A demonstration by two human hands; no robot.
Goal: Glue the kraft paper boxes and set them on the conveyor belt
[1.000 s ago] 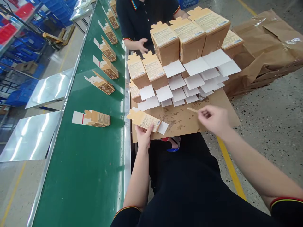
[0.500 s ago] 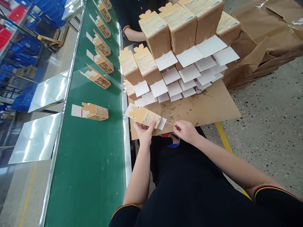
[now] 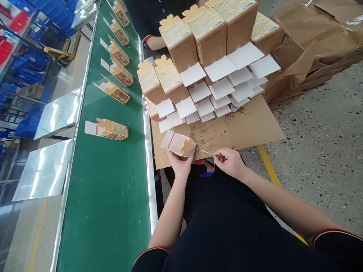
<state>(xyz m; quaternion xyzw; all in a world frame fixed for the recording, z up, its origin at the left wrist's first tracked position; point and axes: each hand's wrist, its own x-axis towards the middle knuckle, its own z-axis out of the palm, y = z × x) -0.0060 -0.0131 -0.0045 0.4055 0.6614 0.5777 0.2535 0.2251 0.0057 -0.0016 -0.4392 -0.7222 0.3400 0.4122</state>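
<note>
My left hand (image 3: 181, 163) grips a small brown cardboard box (image 3: 178, 144) whose open end, with a white flap and a red strip, points up and to the left. Its fingers wrap the lower side of the box. To the right, my right hand (image 3: 228, 161) pinches a thin stick, which looks like a cotton swab (image 3: 207, 152), its pale tip pointing left towards the box but apart from it. Both hands are over the front edge of a brown cardboard sheet (image 3: 249, 130). Just behind them stand stacked boxes (image 3: 170, 81) with white flaps hanging out.
A green conveyor belt (image 3: 110, 196) runs along my left, carrying several open boxes, the nearest box (image 3: 109, 129) lying apart from the others. Another person's arm (image 3: 155, 42) shows behind the stack. Brown paper-wrapped cartons (image 3: 312, 53) stand at the far right.
The box in my left hand has been turned so its white inner flap faces me. My right hand has drawn the swab slightly away to the right. The camera view has shifted a little.
</note>
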